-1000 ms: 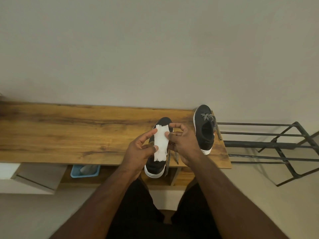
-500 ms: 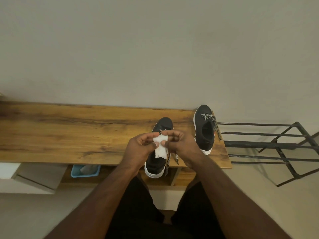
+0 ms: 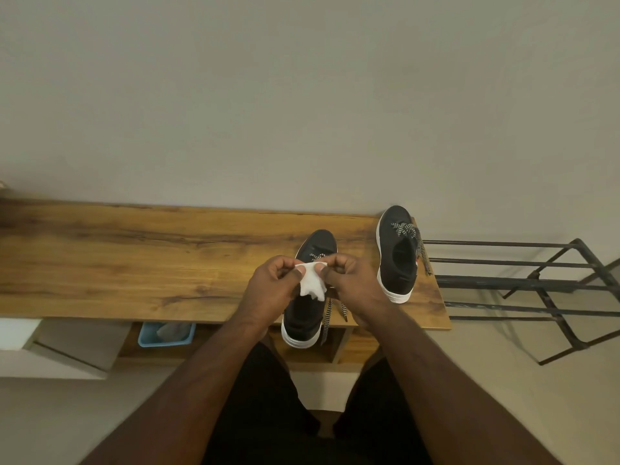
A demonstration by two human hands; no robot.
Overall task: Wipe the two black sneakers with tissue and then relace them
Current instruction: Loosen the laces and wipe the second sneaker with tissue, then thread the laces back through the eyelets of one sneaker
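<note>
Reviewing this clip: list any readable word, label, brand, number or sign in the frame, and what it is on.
None can be read.
Near sneaker: no logo or print shows.
Far sneaker: a small reddish spot at its right side, too small to read.
Tissue, held between the left hand and the right hand: plain white.
Blue tray under the bench: no marking shows.

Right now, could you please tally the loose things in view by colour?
Black: 2, the near sneaker and the far sneaker
White: 1, the tissue pinched by the left hand and right hand
Blue: 1, the tray
Total: 4
</note>
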